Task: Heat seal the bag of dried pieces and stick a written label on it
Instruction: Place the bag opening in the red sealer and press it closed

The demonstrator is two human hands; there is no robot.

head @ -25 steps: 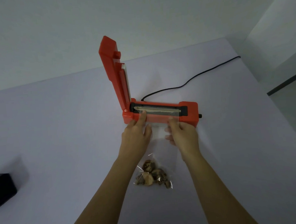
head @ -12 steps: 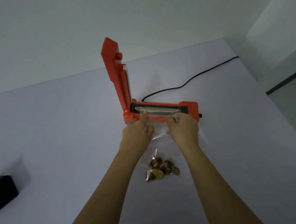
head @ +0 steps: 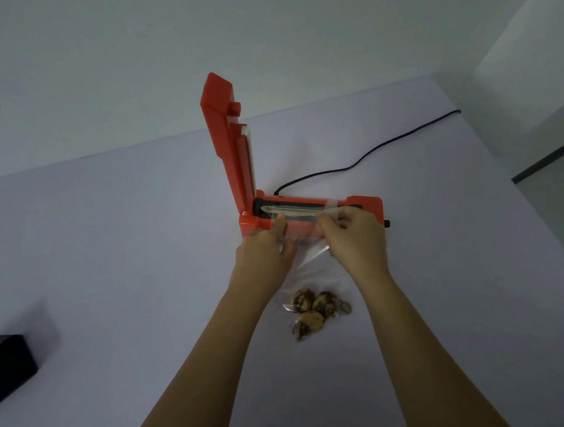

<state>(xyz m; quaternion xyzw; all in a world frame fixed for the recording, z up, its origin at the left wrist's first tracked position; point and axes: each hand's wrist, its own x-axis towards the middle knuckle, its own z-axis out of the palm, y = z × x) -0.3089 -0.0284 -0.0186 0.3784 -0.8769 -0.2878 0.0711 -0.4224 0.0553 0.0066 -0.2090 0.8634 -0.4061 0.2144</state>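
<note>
Head-worn view — close, facing forward-down over table (head: 117, 243).

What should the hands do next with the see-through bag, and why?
Probably stretch the mouth of the bag flat across the sealer's strip: left hand and right hand pinch its top edge there, the film looks creased, and the lid stands raised.

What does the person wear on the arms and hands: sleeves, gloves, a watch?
Nothing that shows. The left hand and the right hand are bare, with no gloves or rings. No sleeve, watch or bracelet appears anywhere up to the picture's lower edge.
</note>
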